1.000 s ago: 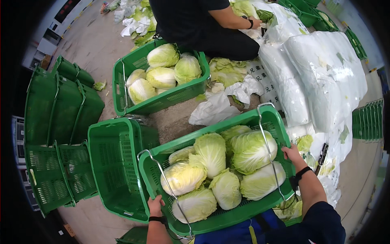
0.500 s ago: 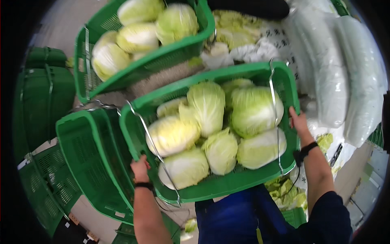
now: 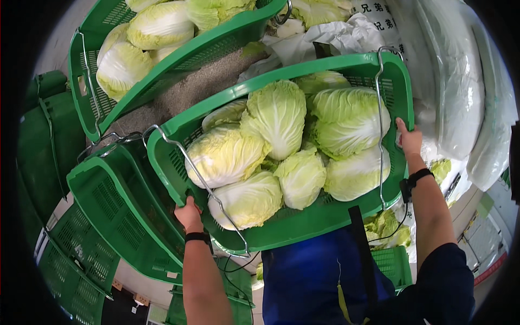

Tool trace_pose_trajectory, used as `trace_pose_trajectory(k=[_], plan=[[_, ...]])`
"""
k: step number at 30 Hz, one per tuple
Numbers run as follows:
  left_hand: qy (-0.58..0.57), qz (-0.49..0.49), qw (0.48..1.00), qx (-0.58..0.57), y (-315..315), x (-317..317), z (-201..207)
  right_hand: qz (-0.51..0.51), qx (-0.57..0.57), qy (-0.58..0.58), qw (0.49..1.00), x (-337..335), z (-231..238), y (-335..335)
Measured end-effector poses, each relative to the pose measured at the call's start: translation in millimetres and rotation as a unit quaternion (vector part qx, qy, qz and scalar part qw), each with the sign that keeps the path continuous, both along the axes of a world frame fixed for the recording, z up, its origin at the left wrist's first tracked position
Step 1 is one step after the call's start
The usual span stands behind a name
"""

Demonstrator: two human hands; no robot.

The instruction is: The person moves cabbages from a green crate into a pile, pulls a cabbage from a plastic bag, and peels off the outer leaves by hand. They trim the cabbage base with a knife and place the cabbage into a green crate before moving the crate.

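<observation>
A green plastic crate (image 3: 303, 230) with wire bails across its two ends is held in front of me, tilted a little so its right end lies farther away. Several napa cabbages (image 3: 279, 119) fill it, pale green and yellowish with white ribs. My left hand (image 3: 190, 215) is closed round the crate's left end, thumb near the rim. At the opposite end my right hand (image 3: 409, 140) grips the wall, with most of its fingers hidden behind the plastic. Dark bands with a cable circle both wrists.
Another green crate (image 3: 187, 67) of cabbages stands beyond, at the upper left. Stacked crates (image 3: 116, 216) crowd my left side. On the right lie clear plastic-wrapped rolls (image 3: 452, 81) and white printed sacking (image 3: 357, 35). Loose cabbage leaves (image 3: 392, 227) sit by my right forearm.
The held crate has shifted slightly farther from me in view, with both hands still on it. The far cabbage crate now appears farther up and left, and the picture is sharper.
</observation>
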State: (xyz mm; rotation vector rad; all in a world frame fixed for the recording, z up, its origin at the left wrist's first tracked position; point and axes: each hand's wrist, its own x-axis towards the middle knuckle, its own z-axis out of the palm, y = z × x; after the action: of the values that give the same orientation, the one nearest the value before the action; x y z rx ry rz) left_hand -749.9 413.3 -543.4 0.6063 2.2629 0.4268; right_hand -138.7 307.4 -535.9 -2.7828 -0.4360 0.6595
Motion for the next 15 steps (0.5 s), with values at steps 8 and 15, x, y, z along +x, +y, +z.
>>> trace_pose_trajectory(k=[8, 15], plan=[[-0.011, -0.047, 0.999, -0.016, 9, 16, -5, 0.225, 0.083, -0.196, 0.951, -40, 36, -63], [-0.236, -0.060, 0.967, -0.081, 17, -50, -11, -0.008, -0.045, 0.155, 0.987, -274, 146, -327]])
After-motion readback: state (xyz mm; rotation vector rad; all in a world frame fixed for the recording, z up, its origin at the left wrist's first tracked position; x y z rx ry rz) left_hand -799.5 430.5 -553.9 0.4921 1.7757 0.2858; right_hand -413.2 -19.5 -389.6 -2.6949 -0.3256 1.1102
